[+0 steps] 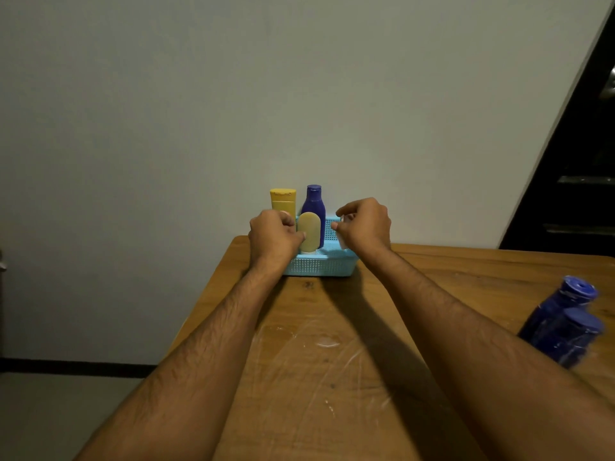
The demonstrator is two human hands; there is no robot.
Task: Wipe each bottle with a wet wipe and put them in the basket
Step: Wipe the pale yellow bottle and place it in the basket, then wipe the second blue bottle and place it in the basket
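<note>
A light blue perforated basket [321,266] stands at the table's far edge against the wall. In it stand a yellow tube [283,199], a dark blue bottle [313,202] and a beige tube [309,232], cap down. My left hand [273,236] is at the beige tube's left side, fingers curled, thumb touching the tube. My right hand [364,226] hovers over the basket's right end and pinches a small white wet wipe [341,241]. Two dark blue bottles [565,322] stand at the table's right side, blurred.
The wooden table [332,361] has pale scratches and smears across its middle. A plain wall rises right behind the basket. The table's left edge drops to a grey floor. A dark doorway is at the far right.
</note>
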